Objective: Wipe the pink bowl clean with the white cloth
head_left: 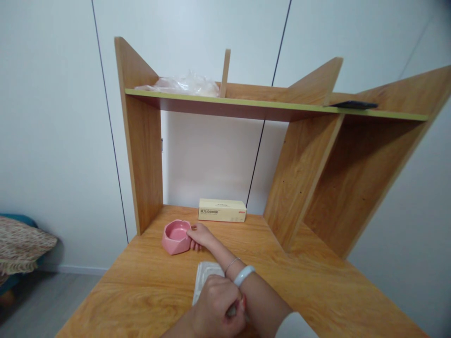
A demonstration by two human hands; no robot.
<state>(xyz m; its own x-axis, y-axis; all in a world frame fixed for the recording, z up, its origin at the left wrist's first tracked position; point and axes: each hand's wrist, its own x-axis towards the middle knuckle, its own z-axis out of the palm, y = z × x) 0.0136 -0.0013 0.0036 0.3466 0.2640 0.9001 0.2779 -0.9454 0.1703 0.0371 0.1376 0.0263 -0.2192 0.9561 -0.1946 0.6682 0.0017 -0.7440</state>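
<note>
The right hand reaches across the wooden desk, its fingers narrowed onto the rim of the pink ashtray at its 9 o'clock. The left hand is curled into a fist over the near end of a white cloth. A cream box lies at the ashtray's 1 o'clock

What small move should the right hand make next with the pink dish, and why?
Probably slide the pink dish a little toward the white cloth. The right hand pinches its near rim with the arm stretched out, and the left hand is closed on the cloth, close to the body.
</note>
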